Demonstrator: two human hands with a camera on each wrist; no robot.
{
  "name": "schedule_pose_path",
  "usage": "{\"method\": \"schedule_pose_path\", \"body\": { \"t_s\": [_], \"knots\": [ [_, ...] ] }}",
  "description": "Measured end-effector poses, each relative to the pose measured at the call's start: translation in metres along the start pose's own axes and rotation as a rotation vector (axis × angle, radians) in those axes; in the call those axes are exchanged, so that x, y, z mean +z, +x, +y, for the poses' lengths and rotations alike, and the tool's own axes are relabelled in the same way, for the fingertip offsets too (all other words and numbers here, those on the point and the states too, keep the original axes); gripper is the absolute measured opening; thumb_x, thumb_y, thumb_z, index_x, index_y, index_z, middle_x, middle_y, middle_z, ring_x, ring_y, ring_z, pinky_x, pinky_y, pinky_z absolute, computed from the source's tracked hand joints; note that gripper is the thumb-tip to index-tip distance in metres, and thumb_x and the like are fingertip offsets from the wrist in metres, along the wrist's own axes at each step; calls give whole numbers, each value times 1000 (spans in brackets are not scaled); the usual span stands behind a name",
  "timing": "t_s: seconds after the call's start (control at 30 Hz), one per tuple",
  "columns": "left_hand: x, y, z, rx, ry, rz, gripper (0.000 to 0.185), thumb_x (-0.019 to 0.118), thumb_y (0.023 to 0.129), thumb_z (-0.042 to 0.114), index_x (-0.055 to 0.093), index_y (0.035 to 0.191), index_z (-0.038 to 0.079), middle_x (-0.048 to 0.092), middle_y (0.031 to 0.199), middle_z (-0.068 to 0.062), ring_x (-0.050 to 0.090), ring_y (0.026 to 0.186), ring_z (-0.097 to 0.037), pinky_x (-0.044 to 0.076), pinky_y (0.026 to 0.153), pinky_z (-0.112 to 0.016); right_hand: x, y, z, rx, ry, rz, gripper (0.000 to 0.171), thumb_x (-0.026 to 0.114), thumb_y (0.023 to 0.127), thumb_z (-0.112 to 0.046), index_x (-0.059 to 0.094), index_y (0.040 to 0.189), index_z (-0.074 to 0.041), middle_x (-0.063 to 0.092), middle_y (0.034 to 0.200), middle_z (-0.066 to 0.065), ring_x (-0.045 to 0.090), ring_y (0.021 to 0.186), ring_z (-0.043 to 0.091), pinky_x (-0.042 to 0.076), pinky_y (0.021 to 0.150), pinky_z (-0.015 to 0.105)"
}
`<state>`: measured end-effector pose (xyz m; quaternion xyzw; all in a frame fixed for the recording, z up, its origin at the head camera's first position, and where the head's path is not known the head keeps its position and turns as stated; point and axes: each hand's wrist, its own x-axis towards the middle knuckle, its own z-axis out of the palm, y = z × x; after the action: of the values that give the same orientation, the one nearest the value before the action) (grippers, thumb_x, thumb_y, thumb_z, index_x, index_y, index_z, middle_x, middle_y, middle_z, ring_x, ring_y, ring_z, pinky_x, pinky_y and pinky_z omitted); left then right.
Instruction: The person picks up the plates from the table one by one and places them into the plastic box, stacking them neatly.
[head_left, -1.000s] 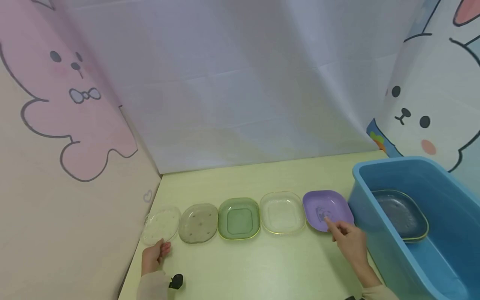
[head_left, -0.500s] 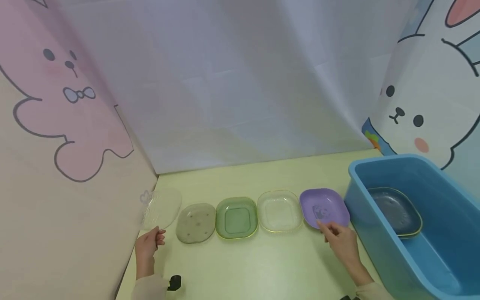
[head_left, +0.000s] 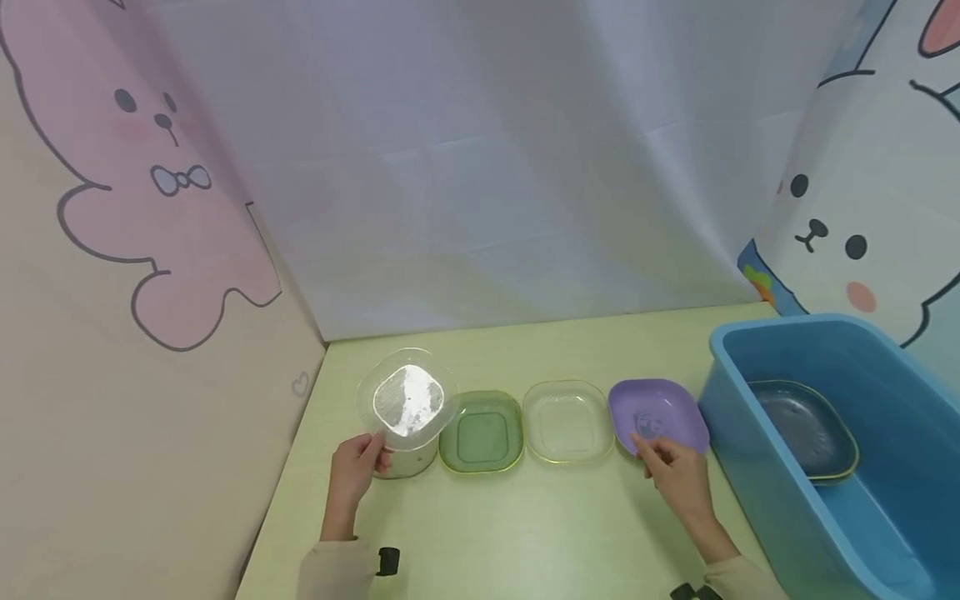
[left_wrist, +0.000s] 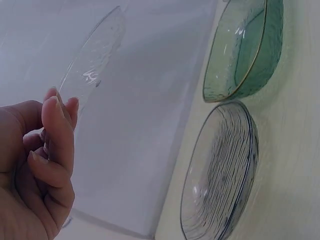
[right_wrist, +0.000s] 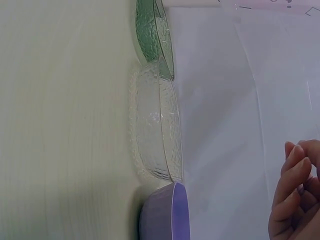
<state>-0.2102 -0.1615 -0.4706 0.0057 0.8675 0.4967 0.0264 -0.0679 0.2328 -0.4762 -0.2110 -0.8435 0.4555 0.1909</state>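
My left hand [head_left: 356,471] pinches the near edge of a clear, see-through plate [head_left: 408,396] and holds it up above a greyish see-through plate [head_left: 408,465], partly covering it. In the left wrist view the thumb and fingertips grip the rim of the clear plate [left_wrist: 95,60], which is tilted. To the right lie a green plate [head_left: 482,432] and a clear plate with a yellowish rim [head_left: 567,421]. My right hand [head_left: 681,483] hovers by the near side of a purple dish [head_left: 656,408], its fingers loosely bent around nothing.
A blue plastic tub [head_left: 750,417] stands at the right, beside the purple dish. Inside it rests a dark plate [head_left: 806,429] with a gold rim. A white cloth [head_left: 487,208] hangs behind the pale table [head_left: 525,533], and printed cloth covers both sides.
My left hand has lifted the clear plate from the left end of the row and moved it rightward over the greyish plate. The right hand stays near the purple dish.
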Motion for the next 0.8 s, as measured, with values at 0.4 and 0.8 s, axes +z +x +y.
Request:
{"method": "schedule_pose_path", "body": {
  "t_s": [0.4, 0.8],
  "knots": [
    [69, -14, 38, 229, 2, -336, 33, 50, 93, 17, 58, 64, 2, 48, 49, 5, 47, 42, -7, 34, 42, -19, 12, 0, 0, -13, 9, -51, 34, 61, 88, -31, 62, 65, -7, 50, 51, -2, 38, 42, 4, 32, 39, 24],
    [128, -34, 56, 354, 8, -598, 37, 50, 93, 19, 59, 62, -1, 46, 47, 7, 45, 41, -2, 30, 41, -16, 16, -1, 2, -43, 81, -192, 39, 51, 95, -26, 61, 65, -4, 49, 48, 0, 41, 38, 5, 35, 39, 24]
  ]
}}
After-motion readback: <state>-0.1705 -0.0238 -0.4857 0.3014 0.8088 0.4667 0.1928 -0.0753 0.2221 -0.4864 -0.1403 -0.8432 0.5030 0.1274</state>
